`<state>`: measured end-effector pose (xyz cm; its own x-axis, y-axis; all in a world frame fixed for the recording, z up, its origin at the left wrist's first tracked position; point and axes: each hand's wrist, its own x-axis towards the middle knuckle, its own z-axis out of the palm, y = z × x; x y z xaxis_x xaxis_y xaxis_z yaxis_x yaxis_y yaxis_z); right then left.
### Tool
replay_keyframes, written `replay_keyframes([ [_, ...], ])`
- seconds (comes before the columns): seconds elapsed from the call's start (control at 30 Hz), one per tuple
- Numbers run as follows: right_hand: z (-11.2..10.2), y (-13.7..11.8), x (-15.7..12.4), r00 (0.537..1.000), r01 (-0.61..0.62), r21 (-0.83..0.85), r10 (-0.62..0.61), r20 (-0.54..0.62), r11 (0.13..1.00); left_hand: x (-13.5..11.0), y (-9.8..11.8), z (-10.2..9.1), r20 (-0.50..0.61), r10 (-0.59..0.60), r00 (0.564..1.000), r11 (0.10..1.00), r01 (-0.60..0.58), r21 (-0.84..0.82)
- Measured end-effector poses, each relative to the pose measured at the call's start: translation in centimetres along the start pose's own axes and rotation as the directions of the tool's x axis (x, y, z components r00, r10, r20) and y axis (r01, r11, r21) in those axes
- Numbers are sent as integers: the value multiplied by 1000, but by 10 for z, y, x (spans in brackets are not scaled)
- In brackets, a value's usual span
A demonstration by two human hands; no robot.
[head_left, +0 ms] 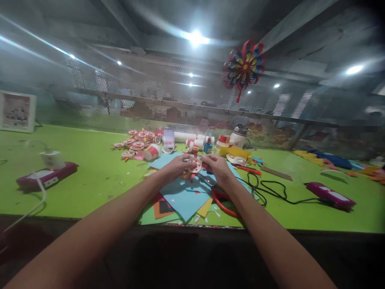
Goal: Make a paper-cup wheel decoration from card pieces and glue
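Observation:
My left hand (179, 166) pinches a small round paper disc (195, 165), white with red spots and with coloured paper bits hanging at its lower edge. Close by on the right, my right hand (217, 165) has its fingertips pressed together near the disc's edge; a small dark red piece shows at them, too small to name. Beneath both hands lie light blue paper sheets (183, 200), over orange and yellow sheets. Scissors with red handles (222, 202) rest on the paper below my right hand, partly hidden by the forearm.
Spotted paper pieces (140, 142) are heaped at the back left, near paper cups (152, 151). A blue bottle (207, 146) and a kettle (239, 135) stand behind. Purple power strips (331, 196) lie at both sides, with a black cable (276, 188) on the right. A pinwheel-like ornament (245, 66) hangs above.

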<state>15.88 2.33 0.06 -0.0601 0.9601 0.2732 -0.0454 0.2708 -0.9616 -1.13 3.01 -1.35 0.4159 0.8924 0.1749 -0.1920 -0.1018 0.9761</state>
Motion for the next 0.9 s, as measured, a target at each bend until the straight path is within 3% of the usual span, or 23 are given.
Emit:
replay_keyframes([
  [0.17, -1, 4, 0, 1000, 16, -22, -17, -26, 1000, -3, 2, 6, 86, -17, 996, 1000, 15, 21],
  [0.63, 1, -9, -4, 1000, -5, 51, 5, 11, 999, -6, 5, 5, 62, -32, 998, 999, 30, 44],
  [0.9, -1, -5, -3, 999, -13, 32, 14, -34, 999, -7, 6, 6, 36, -48, 998, 997, 45, 69],
])
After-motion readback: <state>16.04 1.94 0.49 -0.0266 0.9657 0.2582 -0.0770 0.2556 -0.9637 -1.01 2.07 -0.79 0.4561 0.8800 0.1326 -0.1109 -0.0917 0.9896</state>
